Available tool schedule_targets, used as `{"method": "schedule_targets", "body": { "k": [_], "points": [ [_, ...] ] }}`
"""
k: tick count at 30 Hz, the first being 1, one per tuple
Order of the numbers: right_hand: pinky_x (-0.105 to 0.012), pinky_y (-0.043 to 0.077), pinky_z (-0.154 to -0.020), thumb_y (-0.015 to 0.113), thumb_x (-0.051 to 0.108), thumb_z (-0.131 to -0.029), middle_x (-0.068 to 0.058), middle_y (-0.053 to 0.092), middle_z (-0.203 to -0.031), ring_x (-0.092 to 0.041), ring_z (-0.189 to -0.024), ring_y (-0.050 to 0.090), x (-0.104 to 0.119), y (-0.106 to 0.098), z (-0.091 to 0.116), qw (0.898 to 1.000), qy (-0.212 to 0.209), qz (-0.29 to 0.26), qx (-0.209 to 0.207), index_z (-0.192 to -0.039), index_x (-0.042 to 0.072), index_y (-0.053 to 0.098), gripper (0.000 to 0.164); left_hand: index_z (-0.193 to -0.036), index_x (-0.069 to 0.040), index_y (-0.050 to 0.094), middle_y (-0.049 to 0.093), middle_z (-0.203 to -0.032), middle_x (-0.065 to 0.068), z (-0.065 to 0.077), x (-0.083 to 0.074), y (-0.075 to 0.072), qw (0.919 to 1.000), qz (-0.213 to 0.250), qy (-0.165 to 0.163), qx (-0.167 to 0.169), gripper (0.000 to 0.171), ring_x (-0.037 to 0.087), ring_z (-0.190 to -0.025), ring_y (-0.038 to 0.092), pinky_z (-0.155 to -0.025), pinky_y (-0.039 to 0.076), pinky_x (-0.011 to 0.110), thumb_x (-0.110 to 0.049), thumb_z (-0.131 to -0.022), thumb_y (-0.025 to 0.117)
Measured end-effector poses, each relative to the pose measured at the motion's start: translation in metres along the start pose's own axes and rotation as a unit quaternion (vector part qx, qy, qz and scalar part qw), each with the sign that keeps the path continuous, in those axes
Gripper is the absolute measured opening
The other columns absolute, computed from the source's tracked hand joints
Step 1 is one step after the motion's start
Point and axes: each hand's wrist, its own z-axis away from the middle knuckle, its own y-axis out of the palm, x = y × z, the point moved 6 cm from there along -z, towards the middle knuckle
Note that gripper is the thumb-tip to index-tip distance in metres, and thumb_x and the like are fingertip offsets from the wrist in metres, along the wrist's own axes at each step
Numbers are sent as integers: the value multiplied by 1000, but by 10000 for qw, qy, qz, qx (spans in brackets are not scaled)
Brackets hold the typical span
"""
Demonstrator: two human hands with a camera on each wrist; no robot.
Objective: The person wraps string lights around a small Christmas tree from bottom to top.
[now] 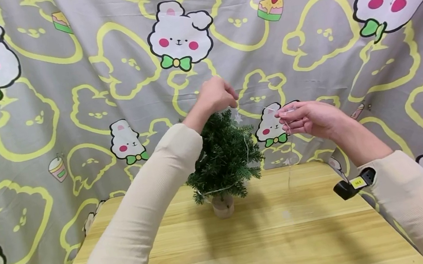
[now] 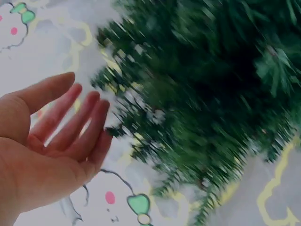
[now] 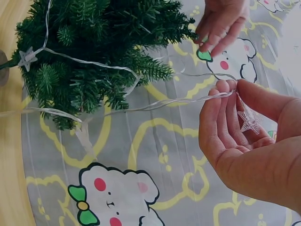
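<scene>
A small green artificial Christmas tree [image 1: 224,157] stands upright on a round base [image 1: 223,205] on the wooden table. My left hand [image 1: 216,96] is at the treetop; in the left wrist view its fingers [image 2: 89,113] are loosely bent beside the branches and hold nothing. To the right of the tree, my right hand [image 1: 313,120] pinches a clear string-light wire [image 3: 174,100] between thumb and fingertips. One clear star [image 3: 249,121] dangles by the right palm, and another star [image 3: 27,59] lies against the branches. Part of the wire runs across the tree, and more hangs down toward the table.
The tree stands toward the back of the wooden table [image 1: 288,241]. A grey curtain [image 1: 133,106] with cartoon prints hangs close behind and along both sides. A black strap with a yellow label [image 1: 358,182] is on the right wrist.
</scene>
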Motion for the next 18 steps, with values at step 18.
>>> {"method": "schedule_targets", "body": {
  "k": [18],
  "points": [
    [-27, 61, -77, 62, 5, -100, -3, 74, -93, -13, -74, 71, 2, 12, -1, 9994, 62, 218, 280, -105, 9, 72, 12, -80, -11, 80, 75, -82, 0, -6, -29, 23, 9921, -158, 1213, 284, 13, 14, -70, 58, -62, 45, 24, -2, -84, 71]
  ]
}}
